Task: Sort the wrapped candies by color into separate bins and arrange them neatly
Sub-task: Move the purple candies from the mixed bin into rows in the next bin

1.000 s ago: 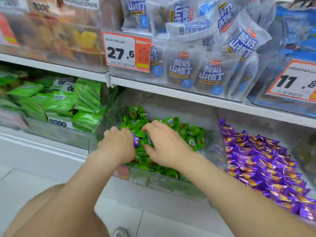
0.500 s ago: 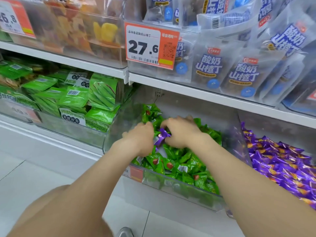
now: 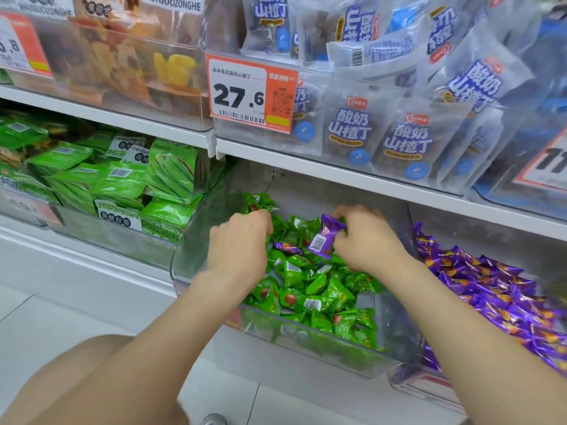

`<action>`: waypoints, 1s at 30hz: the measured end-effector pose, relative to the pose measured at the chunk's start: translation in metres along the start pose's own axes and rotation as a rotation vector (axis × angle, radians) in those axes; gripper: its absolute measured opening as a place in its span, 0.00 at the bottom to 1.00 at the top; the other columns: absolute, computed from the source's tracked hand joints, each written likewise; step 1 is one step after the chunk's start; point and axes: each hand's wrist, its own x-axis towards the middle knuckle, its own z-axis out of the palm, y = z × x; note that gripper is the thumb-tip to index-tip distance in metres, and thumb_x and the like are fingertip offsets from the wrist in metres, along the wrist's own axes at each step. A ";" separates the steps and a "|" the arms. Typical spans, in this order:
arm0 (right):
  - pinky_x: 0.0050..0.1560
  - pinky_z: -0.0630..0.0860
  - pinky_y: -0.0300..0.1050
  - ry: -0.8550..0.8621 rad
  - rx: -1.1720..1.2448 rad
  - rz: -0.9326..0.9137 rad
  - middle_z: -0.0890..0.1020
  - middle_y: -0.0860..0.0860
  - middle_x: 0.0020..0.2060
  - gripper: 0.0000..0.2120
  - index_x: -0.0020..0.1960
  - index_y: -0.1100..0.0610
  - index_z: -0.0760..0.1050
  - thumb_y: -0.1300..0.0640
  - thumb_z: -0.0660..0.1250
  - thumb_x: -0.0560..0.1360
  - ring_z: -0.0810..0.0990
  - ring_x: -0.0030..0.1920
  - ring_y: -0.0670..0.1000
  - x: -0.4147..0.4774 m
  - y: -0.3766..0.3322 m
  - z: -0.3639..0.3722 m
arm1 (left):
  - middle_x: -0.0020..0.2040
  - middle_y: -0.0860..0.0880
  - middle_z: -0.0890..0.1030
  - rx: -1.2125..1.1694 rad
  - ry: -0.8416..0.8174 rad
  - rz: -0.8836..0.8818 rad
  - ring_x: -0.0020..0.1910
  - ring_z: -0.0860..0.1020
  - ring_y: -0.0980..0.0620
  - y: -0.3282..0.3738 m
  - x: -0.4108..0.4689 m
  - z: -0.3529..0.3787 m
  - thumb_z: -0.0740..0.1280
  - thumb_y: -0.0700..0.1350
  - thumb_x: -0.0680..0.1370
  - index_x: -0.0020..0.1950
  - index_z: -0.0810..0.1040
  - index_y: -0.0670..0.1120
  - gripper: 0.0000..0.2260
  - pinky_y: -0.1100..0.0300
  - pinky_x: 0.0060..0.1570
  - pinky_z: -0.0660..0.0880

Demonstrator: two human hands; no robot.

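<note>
A clear bin (image 3: pixel 310 342) on the lower shelf holds a heap of green wrapped candies (image 3: pixel 313 289). My right hand (image 3: pixel 365 240) pinches a purple wrapped candy (image 3: pixel 324 239) above the green heap. A second purple candy (image 3: pixel 287 247) lies among the green ones between my hands. My left hand (image 3: pixel 239 240) reaches into the left side of the bin with fingers curled down among the green candies; what they touch is hidden. The bin to the right is full of purple candies (image 3: pixel 497 296).
A bin of green snack packets (image 3: pixel 122 182) stands to the left. The upper shelf carries grey-white pouches (image 3: pixel 399 133) and a price tag reading 27.6 (image 3: pixel 251 93). White floor tiles and my knee (image 3: pixel 92 378) lie below.
My right hand has lifted the purple candy free and moved it right, away from my left hand. My hands have drawn apart, and the camera has swung left.
</note>
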 end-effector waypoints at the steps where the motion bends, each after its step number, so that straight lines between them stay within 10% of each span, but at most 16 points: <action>1: 0.55 0.76 0.51 -0.014 -0.009 0.022 0.82 0.58 0.53 0.15 0.59 0.52 0.80 0.61 0.64 0.74 0.76 0.59 0.64 -0.002 0.001 -0.002 | 0.47 0.50 0.83 -0.041 0.016 0.004 0.49 0.81 0.42 0.000 -0.002 -0.001 0.69 0.37 0.78 0.55 0.78 0.56 0.13 0.51 0.46 0.71; 8: 0.48 0.81 0.51 -0.057 0.003 0.086 0.84 0.53 0.42 0.06 0.42 0.52 0.80 0.60 0.68 0.66 0.82 0.48 0.59 -0.014 0.002 -0.005 | 0.48 0.49 0.81 -0.413 -0.166 0.065 0.45 0.80 0.50 0.002 0.004 0.000 0.63 0.34 0.80 0.58 0.78 0.52 0.15 0.54 0.46 0.77; 17: 0.29 0.74 0.38 -0.092 0.426 0.162 0.84 0.56 0.33 0.11 0.44 0.54 0.81 0.64 0.61 0.73 0.84 0.34 0.56 -0.028 -0.004 -0.016 | 0.64 0.44 0.68 0.263 -0.397 0.270 0.60 0.71 0.38 0.010 0.021 0.037 0.66 0.40 0.81 0.75 0.71 0.54 0.23 0.46 0.55 0.73; 26: 0.30 0.58 0.43 -0.477 1.304 0.310 0.82 0.60 0.40 0.30 0.67 0.61 0.72 0.72 0.54 0.67 0.68 0.30 0.51 -0.047 -0.004 -0.033 | 0.47 0.47 0.83 0.095 -0.288 0.162 0.50 0.81 0.42 0.004 0.027 0.037 0.73 0.40 0.74 0.49 0.80 0.50 0.07 0.48 0.45 0.81; 30: 0.36 0.53 0.47 -0.549 1.381 0.223 0.65 0.52 0.35 0.20 0.56 0.56 0.67 0.69 0.65 0.67 0.58 0.35 0.50 -0.057 -0.001 -0.037 | 0.47 0.47 0.84 0.050 -0.230 0.090 0.52 0.82 0.42 0.004 0.021 0.030 0.73 0.44 0.76 0.54 0.81 0.51 0.08 0.51 0.41 0.78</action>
